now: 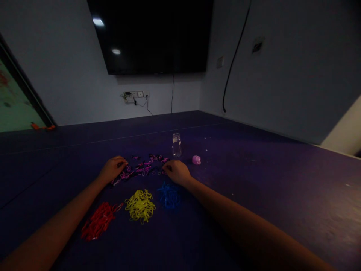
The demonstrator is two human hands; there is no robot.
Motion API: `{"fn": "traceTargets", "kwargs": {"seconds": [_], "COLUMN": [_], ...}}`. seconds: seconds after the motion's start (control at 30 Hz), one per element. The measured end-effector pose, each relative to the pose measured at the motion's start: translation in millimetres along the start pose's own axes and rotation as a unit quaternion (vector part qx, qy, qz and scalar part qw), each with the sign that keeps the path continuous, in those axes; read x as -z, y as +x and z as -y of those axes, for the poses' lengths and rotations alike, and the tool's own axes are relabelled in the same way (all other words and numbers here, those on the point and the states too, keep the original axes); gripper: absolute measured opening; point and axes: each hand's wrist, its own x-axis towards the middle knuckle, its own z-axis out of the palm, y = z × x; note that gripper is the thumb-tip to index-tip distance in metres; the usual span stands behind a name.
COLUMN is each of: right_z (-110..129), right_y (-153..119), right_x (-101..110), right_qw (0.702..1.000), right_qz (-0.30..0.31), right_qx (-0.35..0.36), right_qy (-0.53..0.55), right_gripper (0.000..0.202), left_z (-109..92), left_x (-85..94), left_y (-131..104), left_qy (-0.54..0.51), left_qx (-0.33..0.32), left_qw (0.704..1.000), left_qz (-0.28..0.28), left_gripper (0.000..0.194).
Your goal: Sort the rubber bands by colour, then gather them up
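Note:
Small pink and black elastic bands (144,167) lie scattered across the purple surface between my two hands. At their left end is my left hand (113,168), its fingers pinched together at the bands. My right hand (177,171) is closed at their right end, fingertips down by a few dark bands. What either pinch holds, if anything, is too small to make out. Closer to me lie a red pile of bands (99,221), a yellow pile of bands (140,206) and a blue pile of bands (169,195), the blue one just below my right hand.
A clear glass jar (176,146) stands upright beyond my right hand. To its right sits a small pink lump (196,160). Tiny white scraps (206,150) dot the purple floor (254,169). A large screen (158,37) hangs on the wall behind, above sockets and cables.

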Motion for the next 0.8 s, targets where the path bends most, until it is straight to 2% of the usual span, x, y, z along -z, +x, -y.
{"fn": "traceTargets", "kwargs": {"seconds": [0.37, 0.8], "right_z": [-1.9, -4.5], "right_y": [0.2, 1.4], "right_x": [-1.0, -3.3], "right_qw": [1.0, 1.0], "right_qz": [-0.015, -0.002], "right_qx": [0.005, -0.015], "right_qy": [0.014, 0.004], "right_gripper": [0.022, 0.022], "left_z": [-2.0, 0.1], "left_x": [-1.8, -6.2], "left_y": [-0.6, 0.0], "left_qy": [-0.021, -0.049], "left_qx": [-0.015, -0.01], "left_qw": [1.0, 0.997], "left_qz": [-0.017, -0.058], "left_gripper": [0.024, 0.025]}}
